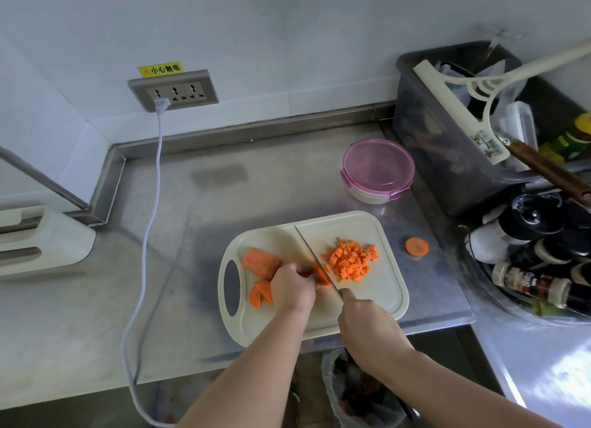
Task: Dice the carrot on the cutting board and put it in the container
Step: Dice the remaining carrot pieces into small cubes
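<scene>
A cream cutting board (377,303) lies on the steel counter. My left hand (292,288) pinches a strip of carrot (320,274) down on the board. My right hand (361,315) grips the handle of a knife (315,257), whose blade rests against that strip. A pile of diced carrot (350,259) sits on the board to the right of the blade. A thick carrot chunk (260,261) and a few carrot slices (259,295) lie left of my left hand. The container (377,170), round with a pink lid on it, stands behind the board.
A round carrot end (417,246) lies on the counter right of the board. A dark bin (447,146) with a squeegee and a rack of bottles (543,261) crowd the right side. A white cord (150,235) runs from the wall socket down the counter's left. A waste bag (358,392) hangs below the edge.
</scene>
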Demonstrator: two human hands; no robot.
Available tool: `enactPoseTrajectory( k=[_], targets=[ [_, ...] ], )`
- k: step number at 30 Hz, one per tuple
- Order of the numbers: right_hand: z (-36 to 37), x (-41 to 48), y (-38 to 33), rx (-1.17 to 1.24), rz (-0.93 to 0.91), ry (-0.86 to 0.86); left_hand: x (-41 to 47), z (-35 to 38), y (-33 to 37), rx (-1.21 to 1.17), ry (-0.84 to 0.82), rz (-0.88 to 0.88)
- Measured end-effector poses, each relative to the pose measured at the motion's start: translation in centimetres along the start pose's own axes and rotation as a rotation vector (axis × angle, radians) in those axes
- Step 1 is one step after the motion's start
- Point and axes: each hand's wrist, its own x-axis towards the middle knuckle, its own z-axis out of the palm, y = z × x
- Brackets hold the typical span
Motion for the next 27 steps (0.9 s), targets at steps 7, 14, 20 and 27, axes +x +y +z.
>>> enactPoseTrajectory(
  k=[7,14,20,27],
  targets=[
    [0.6,0.4,0.3,0.018,0.007,-0.011,0.1,0.1,0.0,0.022,0.016,-0.014],
    [1.2,1.4,0.5,0.027,0.028,-0.024,0.2,0.1,0.0,0.064,0.035,-0.015],
    [1.5,2.4,1.0,0.045,0.080,-0.047,0.0,0.1,0.0,0.040,0.040,-0.006],
    [0.5,1.3,1.3,0.090,0.017,0.063,-0.2,0.0,0.1,-0.027,0.005,-0.022]
  ],
)
